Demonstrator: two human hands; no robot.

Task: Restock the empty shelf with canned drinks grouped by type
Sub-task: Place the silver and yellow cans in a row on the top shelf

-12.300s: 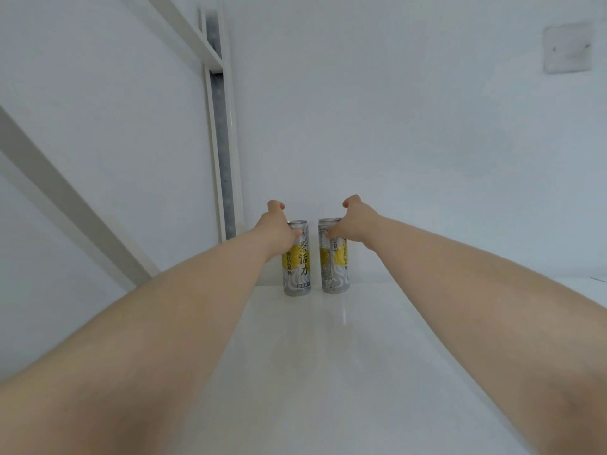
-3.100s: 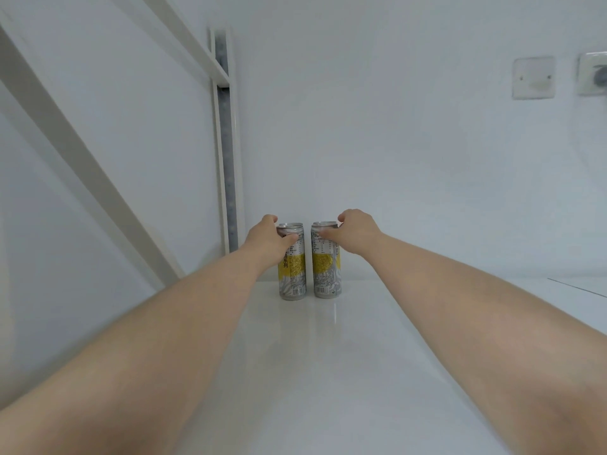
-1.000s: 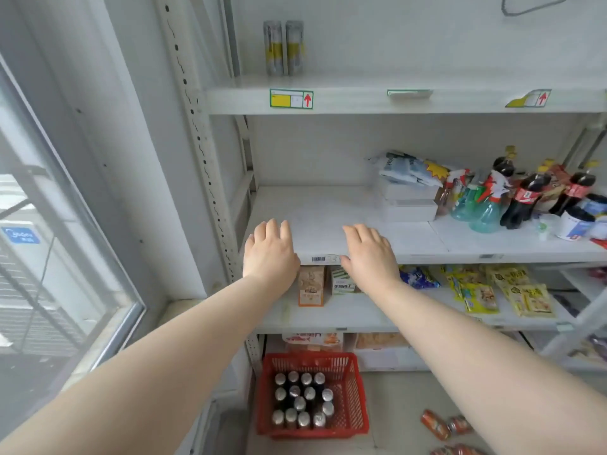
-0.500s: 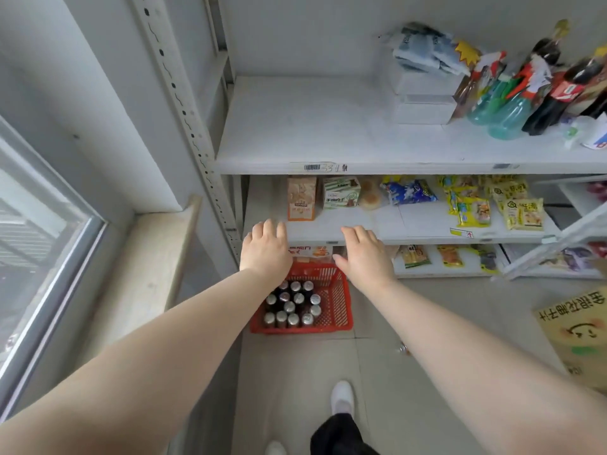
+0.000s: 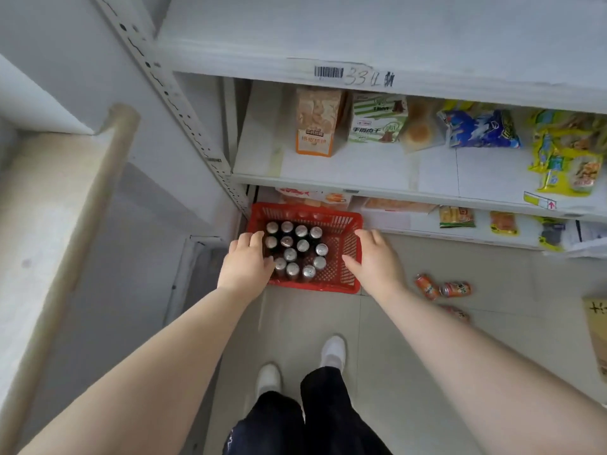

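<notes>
Basket [image 5: 315, 285], red plastic mesh, is being kept on the tiled floor at the foot of the shelving, its back rim tucked just under the lowest shelf edge. Cans [image 5: 297, 249], silver-topped, are being stored upright in its left half, packed in close rows.

Left hand [image 5: 247, 264] is being held over the basket's left wall, fingers loosely spread and gripping nothing; whether the fingertips are touching the nearest cans cannot be told. Right hand [image 5: 376, 262] is being held over the right wall, fingers likewise spread, thumb pointing towards the cans.

Orange cans [image 5: 455, 289] are lying on their sides on the floor, to the right of the basket. Middle shelf [image 5: 361, 169] is being occupied by an orange box [image 5: 317, 126], a green-striped box [image 5: 377, 118], a blue packet [image 5: 479, 129] and yellow packets [image 5: 568, 152]. Perforated post [image 5: 184, 116] is standing just left of the basket. Cardboard [image 5: 596, 333] is showing at the right edge.
</notes>
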